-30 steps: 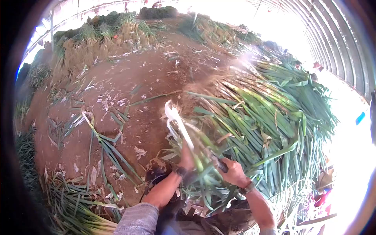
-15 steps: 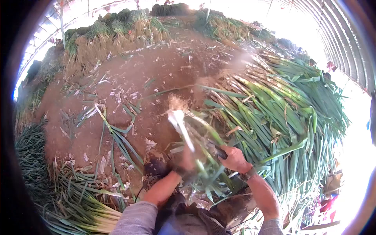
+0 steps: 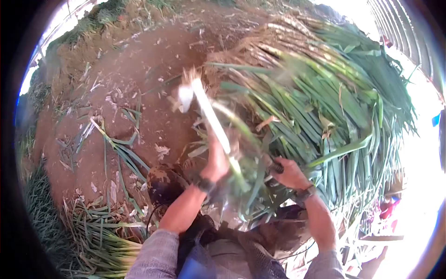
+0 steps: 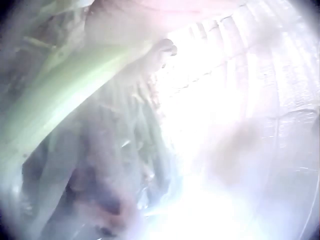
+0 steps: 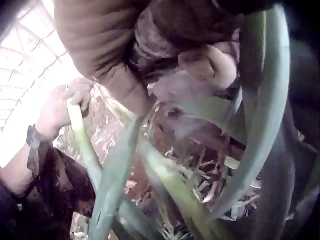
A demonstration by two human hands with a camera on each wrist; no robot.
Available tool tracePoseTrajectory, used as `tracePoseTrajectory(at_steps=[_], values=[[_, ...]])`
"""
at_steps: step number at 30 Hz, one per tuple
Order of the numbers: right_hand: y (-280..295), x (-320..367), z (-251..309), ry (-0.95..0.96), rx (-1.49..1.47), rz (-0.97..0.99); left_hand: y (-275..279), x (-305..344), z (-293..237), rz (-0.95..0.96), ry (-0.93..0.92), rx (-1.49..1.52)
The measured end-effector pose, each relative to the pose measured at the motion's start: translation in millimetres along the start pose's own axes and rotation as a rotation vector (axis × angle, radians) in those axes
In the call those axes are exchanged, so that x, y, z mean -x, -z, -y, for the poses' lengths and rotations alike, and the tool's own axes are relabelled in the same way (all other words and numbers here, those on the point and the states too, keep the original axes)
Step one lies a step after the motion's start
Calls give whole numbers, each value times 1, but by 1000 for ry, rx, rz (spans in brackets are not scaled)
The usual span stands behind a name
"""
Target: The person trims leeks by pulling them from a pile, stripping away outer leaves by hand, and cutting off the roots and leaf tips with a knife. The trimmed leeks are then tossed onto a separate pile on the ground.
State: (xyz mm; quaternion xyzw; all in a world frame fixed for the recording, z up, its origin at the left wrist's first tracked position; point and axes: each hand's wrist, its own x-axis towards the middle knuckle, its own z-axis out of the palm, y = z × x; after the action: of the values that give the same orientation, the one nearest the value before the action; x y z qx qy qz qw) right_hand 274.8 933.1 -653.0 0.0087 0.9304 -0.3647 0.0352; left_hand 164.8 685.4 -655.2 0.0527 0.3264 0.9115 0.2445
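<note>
In the head view the left hand (image 3: 217, 160) grips a leek (image 3: 211, 114) by its shaft, roots and white end upward. A blurred whitish strip (image 3: 185, 96) hangs beside that end. To the right, the right hand (image 3: 289, 174) holds a dark handle (image 3: 277, 167) close to the green leaves; whatever joins the handle is hidden. The right wrist view shows the left hand (image 5: 76, 97) with fingers curled round a stalk (image 5: 82, 132), and the right hand (image 5: 102, 47) large above the leaves. A pale green stalk (image 4: 65, 95) runs beneath the blurred left hand (image 4: 145, 17).
A large pile of leeks (image 3: 325, 102) lies at the right. Trimmed-looking leeks (image 3: 116, 251) are heaped at lower left, and a loose one (image 3: 121, 149) lies on brown soil (image 3: 162, 56) among scraps. The person's knee (image 3: 162, 186) is near the left forearm.
The head view has tilted down. Both hands keep their holds; the left hand and leek look higher and more upright, and the whitish strip now stands out to the left of the shaft.
</note>
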Motion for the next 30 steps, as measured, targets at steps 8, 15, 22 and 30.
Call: tracePoseTrajectory(at_steps=[8,15,22,30], values=[[11,-2,6,-99,156,-19,87,-84,25,-428,70,-378],[11,2,10,-124,219,36,110,-84,50,-408,196,-605],[4,-10,-6,-228,292,120,89,-73,40,-326,191,-414],[16,1,11,-121,184,307,96,-76,63,-521,166,-417]])
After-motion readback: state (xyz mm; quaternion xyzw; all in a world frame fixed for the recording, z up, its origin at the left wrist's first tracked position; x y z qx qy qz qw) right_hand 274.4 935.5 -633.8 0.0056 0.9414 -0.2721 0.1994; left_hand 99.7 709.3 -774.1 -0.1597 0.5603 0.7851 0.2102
